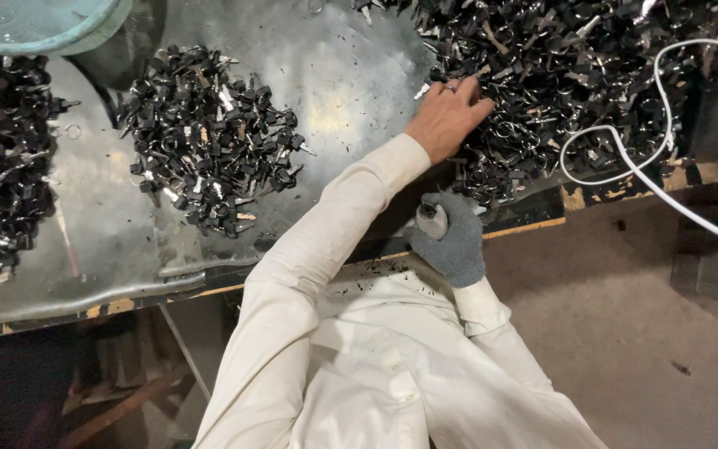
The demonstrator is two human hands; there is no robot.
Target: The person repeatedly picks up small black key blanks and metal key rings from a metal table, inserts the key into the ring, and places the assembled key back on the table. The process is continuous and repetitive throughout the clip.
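From the head camera, the bare left hand (pixel 449 116) rests open, fingers spread, on the big heap of black-headed keys (pixel 567 75). The grey-gloved right hand (pixel 450 237) is fisted at the table edge (pixel 525 226), gripping something small I cannot identify. A white cable (pixel 625 162) loops across that heap, and a smaller key pile (pixel 209 137) lies well apart on the metal sheet (pixel 342 91).

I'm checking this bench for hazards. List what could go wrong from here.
The bare left hand reaches into the big pile of black-headed keys; metal tips could scratch its fingers.
The white cable loops over that pile near the table edge; raking keys may snag it.
The gloved right hand grips something small at the edge; it might drop.
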